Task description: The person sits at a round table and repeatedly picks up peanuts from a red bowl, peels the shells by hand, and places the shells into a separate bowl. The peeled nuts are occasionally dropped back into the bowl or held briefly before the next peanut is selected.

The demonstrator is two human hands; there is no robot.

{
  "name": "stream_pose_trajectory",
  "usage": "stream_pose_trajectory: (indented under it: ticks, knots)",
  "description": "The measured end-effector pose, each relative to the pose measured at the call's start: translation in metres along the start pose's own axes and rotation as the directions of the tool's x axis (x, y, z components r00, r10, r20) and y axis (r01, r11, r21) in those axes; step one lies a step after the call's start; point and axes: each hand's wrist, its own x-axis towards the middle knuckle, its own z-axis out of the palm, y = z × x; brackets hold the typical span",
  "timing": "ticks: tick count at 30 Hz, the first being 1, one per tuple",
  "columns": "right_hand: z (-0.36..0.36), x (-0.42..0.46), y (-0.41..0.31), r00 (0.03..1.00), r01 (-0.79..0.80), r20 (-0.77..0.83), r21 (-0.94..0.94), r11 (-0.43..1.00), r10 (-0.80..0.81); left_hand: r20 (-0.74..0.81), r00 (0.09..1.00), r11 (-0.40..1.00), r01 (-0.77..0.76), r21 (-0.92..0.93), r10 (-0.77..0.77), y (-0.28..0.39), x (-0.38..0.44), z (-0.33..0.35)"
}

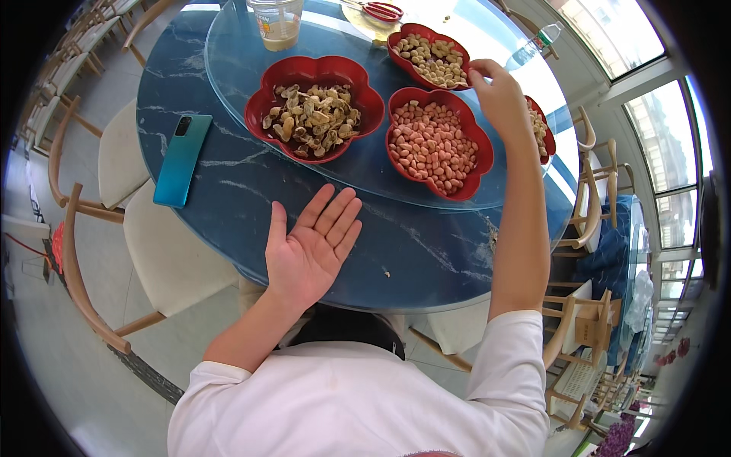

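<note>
Palm up and fingers spread, my left hand [311,245] hovers over the table's near edge with nothing in it. At the far right, my right hand [498,94] pinches the rim of a red scalloped bowl [400,60] of pale tan nuts [432,60], seemingly unshelled peanuts. Below that bowl stands another red bowl [485,151], filled with pink-skinned shelled peanuts [431,143]. To its left, a third red bowl [374,105] contains broken peanut shells [314,117]. My right forearm partly hides one more red bowl [550,139] with pale nuts.
The bowls stand on a glass turntable [228,63] over a blue marble-patterned table [240,183]. A plastic cup [280,28], red-handled scissors [382,11] and a plastic bottle [534,45] are towards the back. A blue phone [183,160] lies left. Wooden chairs [165,251] surround the table.
</note>
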Motion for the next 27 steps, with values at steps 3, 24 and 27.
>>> stream_pose_trajectory:
  ticks: [3, 24, 27]
  knots:
    - [0.029, 0.032, 0.009, 0.979, 0.09, 0.185, -0.017, 0.996, -0.086, 0.003, 1.0, 1.0, -0.003, 0.002, 0.003, 0.002, -0.001, -0.003]
    - [0.016, -0.147, -0.101, 0.71, 0.339, 0.305, 0.643, 0.687, -0.635, 0.037, 0.997, 0.913, 0.052, 0.404, -0.073, -0.008, -0.005, -0.003]
    - [0.03, -0.161, -0.095, 0.666, 0.408, 0.279, 0.641, 0.651, -0.692, 0.056, 0.993, 0.842, 0.061, 0.537, -0.107, -0.009, -0.008, -0.011]
